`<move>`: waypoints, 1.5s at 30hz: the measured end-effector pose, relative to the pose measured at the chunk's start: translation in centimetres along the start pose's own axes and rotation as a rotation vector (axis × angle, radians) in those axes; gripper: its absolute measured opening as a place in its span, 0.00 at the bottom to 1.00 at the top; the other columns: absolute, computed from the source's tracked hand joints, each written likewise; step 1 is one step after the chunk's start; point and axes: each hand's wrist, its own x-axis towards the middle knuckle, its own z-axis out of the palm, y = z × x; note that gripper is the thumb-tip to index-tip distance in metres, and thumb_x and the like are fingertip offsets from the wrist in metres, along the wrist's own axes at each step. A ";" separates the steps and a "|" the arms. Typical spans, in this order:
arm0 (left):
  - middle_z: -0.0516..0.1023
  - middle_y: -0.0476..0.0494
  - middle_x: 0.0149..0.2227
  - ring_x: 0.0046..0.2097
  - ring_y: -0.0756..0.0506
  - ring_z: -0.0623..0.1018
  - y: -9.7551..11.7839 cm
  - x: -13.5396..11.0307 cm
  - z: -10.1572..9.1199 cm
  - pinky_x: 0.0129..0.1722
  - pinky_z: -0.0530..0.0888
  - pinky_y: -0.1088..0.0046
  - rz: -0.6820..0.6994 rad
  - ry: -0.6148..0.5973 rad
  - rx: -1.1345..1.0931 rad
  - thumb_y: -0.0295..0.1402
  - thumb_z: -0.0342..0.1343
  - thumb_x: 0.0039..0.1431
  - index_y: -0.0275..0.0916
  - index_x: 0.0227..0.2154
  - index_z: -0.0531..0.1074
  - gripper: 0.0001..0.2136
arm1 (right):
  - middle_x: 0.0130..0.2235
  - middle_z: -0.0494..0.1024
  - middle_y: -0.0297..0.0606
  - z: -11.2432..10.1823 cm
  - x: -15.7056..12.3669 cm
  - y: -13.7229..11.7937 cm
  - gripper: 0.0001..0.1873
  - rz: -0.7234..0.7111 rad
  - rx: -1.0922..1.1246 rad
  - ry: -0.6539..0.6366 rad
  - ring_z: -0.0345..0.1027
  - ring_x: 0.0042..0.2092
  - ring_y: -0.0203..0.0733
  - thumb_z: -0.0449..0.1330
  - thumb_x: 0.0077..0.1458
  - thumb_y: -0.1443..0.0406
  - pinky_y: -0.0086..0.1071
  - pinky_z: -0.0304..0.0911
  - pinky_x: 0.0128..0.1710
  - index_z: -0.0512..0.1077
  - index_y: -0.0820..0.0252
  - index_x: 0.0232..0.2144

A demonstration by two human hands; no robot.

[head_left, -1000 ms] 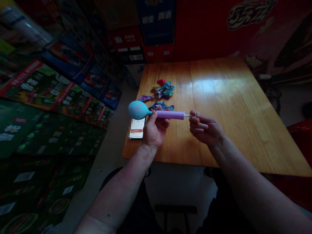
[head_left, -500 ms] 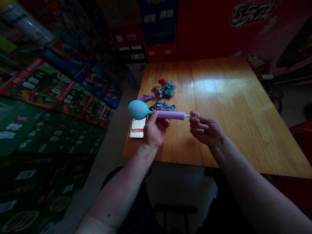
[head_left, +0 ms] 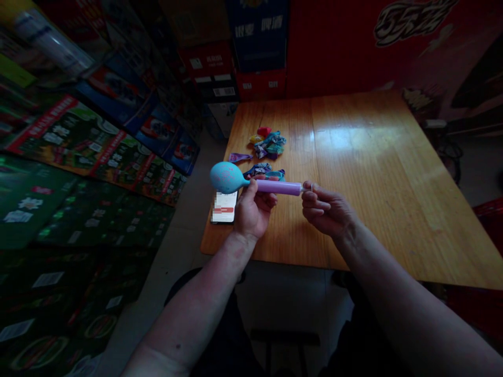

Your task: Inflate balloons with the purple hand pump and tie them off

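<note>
A partly inflated blue balloon (head_left: 227, 177) with pink print sits on the left end of a purple balloon pump (head_left: 280, 187). My left hand (head_left: 254, 209) is closed round that end, its thumb pressing where the balloon's neck meets the pump. At the other end, my right hand (head_left: 328, 208) pinches the pump's pale handle, with only a short bit of rod showing. Both are held above the wooden table (head_left: 361, 209). Just beyond my left hand lie dark blue and light blue limp balloons (head_left: 263, 170), partly hidden by the hand and pump.
Farther back on the table is a heap of colourful limp balloons (head_left: 271, 144), with a flat purple balloon (head_left: 239, 157) beside it. A lit phone (head_left: 225, 212) lies near the left edge. Stacked green cartons (head_left: 90, 220) line the left, and a dark stool (head_left: 285, 337) stands below.
My right hand has pushed the pump handle in toward the tube, so less rod shows. My left hand keeps its hold on the balloon end. The view has shifted slightly.
</note>
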 end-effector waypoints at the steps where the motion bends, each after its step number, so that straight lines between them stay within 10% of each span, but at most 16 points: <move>1: 0.86 0.38 0.43 0.29 0.52 0.79 0.5 0.1 -0.1 0.31 0.75 0.77 0.008 0.011 -0.002 0.45 0.64 0.68 0.38 0.43 0.79 0.14 | 0.27 0.72 0.26 0.2 -0.4 -0.6 0.03 -0.012 -0.015 0.016 0.45 0.18 0.20 0.61 0.63 0.72 0.14 0.54 0.19 0.74 0.62 0.39; 45: 0.85 0.39 0.45 0.30 0.51 0.79 0.0 -0.7 0.0 0.33 0.74 0.74 0.001 0.039 0.026 0.44 0.61 0.69 0.40 0.44 0.77 0.12 | 0.26 0.68 0.26 1.5 0.6 1.3 0.03 -0.009 -0.066 0.095 0.38 0.19 0.24 0.62 0.61 0.71 0.19 0.51 0.18 0.74 0.59 0.36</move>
